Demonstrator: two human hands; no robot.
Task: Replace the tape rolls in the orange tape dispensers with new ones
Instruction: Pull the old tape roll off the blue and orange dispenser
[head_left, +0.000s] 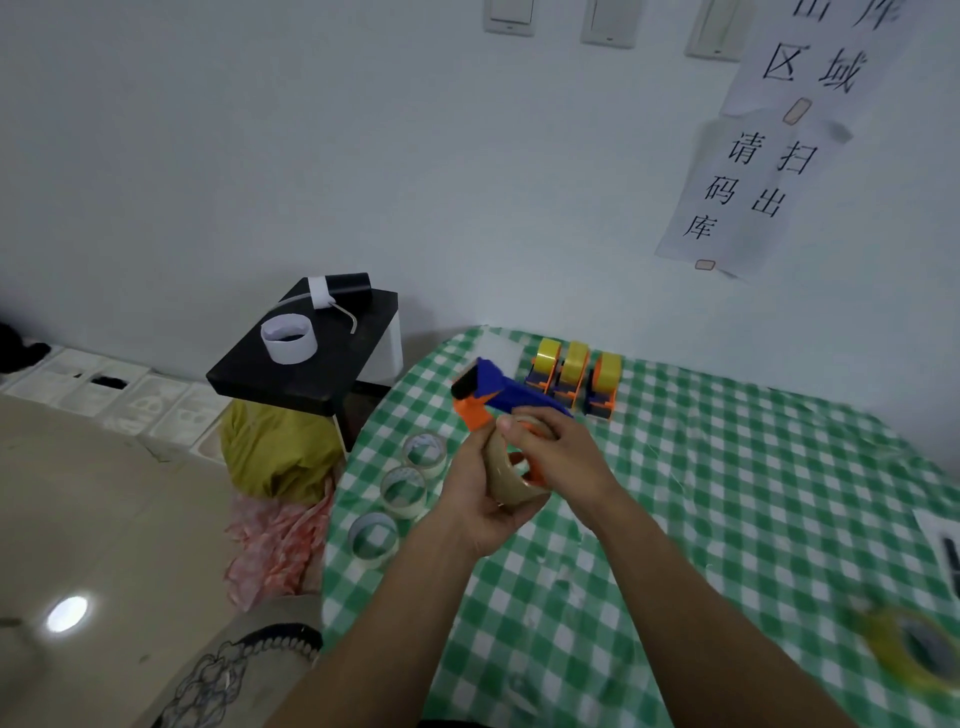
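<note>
An orange and blue tape dispenser (488, 392) is held above the table's left part. A brownish tape roll (506, 480) sits on its orange hub. My left hand (475, 499) grips the roll from below and from the left. My right hand (556, 449) curls over the top of the roll and the hub. Three clear tape rolls (423, 454) (404, 491) (372, 535) lie in a row near the table's left edge. Three more orange dispensers (571, 376) with yellow tape stand at the back.
The table wears a green checked cloth (727, 493). A yellow tape roll (906, 652) lies blurred at the right front. Left of the table stand a black stool (311, 358) with a white ring, a yellow bag (275, 452) and a pink bag (275, 535).
</note>
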